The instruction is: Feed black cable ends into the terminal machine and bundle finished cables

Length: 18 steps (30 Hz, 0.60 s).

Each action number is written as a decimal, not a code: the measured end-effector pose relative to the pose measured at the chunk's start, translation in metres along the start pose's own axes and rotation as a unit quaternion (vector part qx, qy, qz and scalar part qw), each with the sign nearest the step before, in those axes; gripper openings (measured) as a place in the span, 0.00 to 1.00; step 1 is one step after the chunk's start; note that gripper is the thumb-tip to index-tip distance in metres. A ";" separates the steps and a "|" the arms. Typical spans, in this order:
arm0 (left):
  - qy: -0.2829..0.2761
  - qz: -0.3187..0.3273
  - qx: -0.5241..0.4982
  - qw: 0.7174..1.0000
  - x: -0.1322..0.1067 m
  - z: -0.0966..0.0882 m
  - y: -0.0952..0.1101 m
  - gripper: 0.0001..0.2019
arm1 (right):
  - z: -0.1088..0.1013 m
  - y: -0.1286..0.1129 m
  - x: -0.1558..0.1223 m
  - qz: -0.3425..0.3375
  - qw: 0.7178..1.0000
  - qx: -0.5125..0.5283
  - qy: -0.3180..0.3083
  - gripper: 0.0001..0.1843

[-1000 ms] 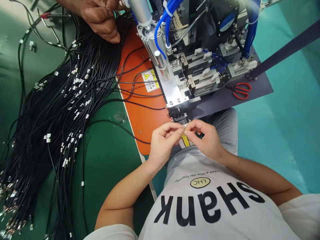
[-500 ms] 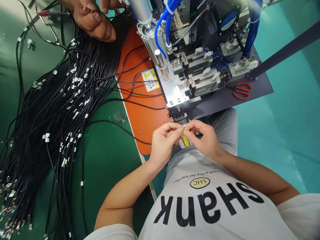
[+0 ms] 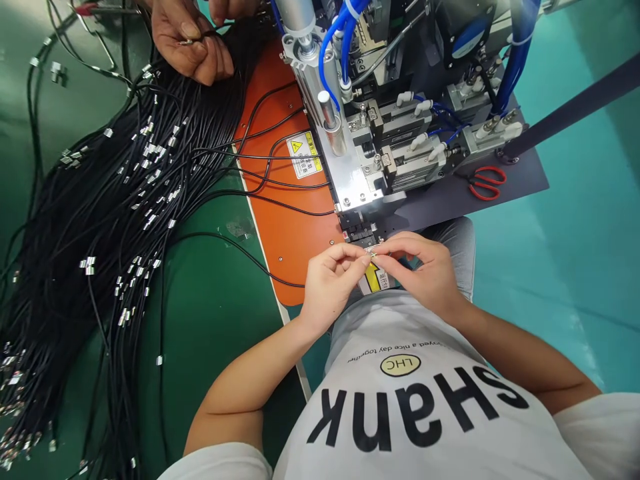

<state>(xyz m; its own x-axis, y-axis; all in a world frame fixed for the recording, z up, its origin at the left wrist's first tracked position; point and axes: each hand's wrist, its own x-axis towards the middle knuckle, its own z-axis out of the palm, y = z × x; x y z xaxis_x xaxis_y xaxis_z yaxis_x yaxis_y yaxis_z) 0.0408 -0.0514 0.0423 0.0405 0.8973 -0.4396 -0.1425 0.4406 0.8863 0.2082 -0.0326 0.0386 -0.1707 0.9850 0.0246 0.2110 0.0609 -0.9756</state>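
Note:
My left hand pinches the end of a black cable, which comes across the orange plate and disappears under my palm. At my fingertips shows a small pale metallic tip; its details are too small to make out. My right hand has thumb and forefinger closed together at that same tip, from the right. Both hands meet just in front of the machine's black fixture, above a label with a yellow arrow.
A machine with cylinders and blue air hoses stands ahead. Red-handled scissors lie on its base at right. A large bundle of black cables covers the green table. A co-worker's hand holds a cable at upper left.
My right hand has shifted slightly right, and the metallic tip between my fingers shows more. The co-worker's hand has turned, showing a cable end. The view has shifted a little.

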 end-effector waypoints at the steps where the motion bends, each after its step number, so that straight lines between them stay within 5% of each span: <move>1: -0.003 0.002 0.002 1.000 0.000 -0.001 0.000 0.10 | 0.001 0.000 0.000 -0.007 1.000 0.000 0.004 0.04; 9: -0.006 0.046 0.037 0.998 -0.001 0.001 0.000 0.08 | 0.001 0.005 0.001 -0.025 1.000 -0.016 0.000 0.05; 12: 0.027 0.151 0.099 0.983 0.000 0.004 -0.007 0.04 | 0.001 0.010 0.003 0.046 0.997 0.045 -0.037 0.05; 15: 0.026 0.286 0.187 0.939 0.001 0.003 -0.014 0.03 | -0.003 0.014 0.002 0.135 0.977 0.138 -0.091 0.06; 18: -0.025 0.295 0.243 0.924 0.001 -0.001 -0.015 0.06 | -0.009 0.015 0.001 0.173 0.965 0.168 -0.108 0.07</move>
<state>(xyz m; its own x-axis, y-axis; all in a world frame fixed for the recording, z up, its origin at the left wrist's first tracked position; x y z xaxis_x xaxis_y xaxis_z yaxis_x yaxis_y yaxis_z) 0.0416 -0.0572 0.0283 0.1456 0.9797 0.1381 0.3055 -0.1772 0.9355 0.2203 -0.0291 0.0256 -0.3501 0.8784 -0.3254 -0.0260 -0.3564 -0.9340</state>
